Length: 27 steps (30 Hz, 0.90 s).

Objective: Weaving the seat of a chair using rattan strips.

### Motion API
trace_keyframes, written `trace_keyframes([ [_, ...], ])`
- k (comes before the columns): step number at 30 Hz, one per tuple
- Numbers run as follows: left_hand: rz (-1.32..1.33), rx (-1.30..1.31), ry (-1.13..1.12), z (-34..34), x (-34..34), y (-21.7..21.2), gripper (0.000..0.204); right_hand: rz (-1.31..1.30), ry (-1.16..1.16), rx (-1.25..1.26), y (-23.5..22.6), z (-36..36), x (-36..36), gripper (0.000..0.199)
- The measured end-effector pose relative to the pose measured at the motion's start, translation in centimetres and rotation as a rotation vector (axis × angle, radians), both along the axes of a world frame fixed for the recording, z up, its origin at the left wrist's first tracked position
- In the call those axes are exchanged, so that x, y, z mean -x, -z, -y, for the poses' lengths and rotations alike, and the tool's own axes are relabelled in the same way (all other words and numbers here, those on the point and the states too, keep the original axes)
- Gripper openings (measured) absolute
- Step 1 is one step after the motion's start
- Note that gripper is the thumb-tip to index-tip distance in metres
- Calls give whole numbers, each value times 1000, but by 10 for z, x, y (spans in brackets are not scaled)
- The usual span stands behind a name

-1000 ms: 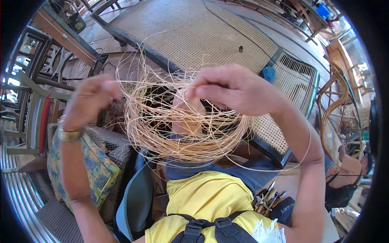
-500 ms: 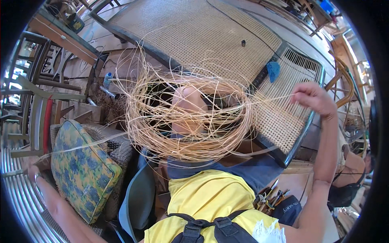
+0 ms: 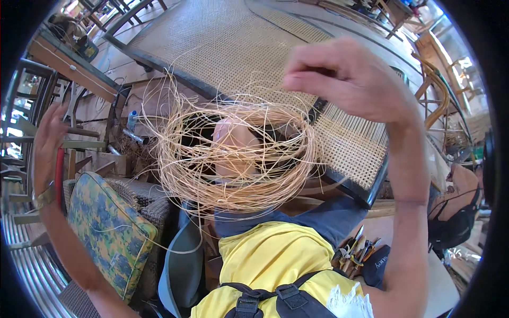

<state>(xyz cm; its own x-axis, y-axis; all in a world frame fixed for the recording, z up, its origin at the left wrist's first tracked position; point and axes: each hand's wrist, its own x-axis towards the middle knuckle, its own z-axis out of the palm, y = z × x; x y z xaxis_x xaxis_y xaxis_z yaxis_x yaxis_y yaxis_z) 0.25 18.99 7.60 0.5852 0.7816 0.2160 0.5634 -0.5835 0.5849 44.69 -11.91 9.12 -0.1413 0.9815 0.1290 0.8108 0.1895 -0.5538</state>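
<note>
A large loose coil of pale cane strands [image 3: 238,199] rests over my lap, around my bare knee [image 3: 233,153]. My right hand [image 3: 350,79] is raised above the coil's far right side, over the woven cane panel [image 3: 212,47]. Thumb and fingers are closed in a pinch; whatever lies in it, if anything, is too blurred to make out. Out at the far left, my left hand [image 3: 49,138] is lifted with its fingers stretched, and no strand shows in it. One loose strand loops from the coil across the camouflage-patterned cushion [image 3: 108,230].
The cane panel's dark frame and a smaller cane-woven section [image 3: 350,153] stand just beyond my knees. Wooden chair frames [image 3: 79,143] crowd the left. Hand tools [image 3: 358,254] sit by my right hip. Another person's arm [image 3: 458,193] shows at the right.
My right hand has swung inward and up from the far right. My left hand has risen from beside the cushion. The strand stretched toward the left now hangs slack in a loop.
</note>
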Motion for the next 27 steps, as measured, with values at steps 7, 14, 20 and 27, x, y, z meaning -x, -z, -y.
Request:
trace_keyframes([
  [7,306,448,762,146,-200,26,48,-383,-149,-70,21,-43,33,22],
  [14,433,914,323,111,-106,16,26,-947,-301,365,98,-57,34,18],
  [20,338,788,57,106,-31,30,24,-942,-159,410,133,-69,39,18],
  [27,76,480,6,126,-19,57,26,-903,-150,392,137,-76,47,14],
])
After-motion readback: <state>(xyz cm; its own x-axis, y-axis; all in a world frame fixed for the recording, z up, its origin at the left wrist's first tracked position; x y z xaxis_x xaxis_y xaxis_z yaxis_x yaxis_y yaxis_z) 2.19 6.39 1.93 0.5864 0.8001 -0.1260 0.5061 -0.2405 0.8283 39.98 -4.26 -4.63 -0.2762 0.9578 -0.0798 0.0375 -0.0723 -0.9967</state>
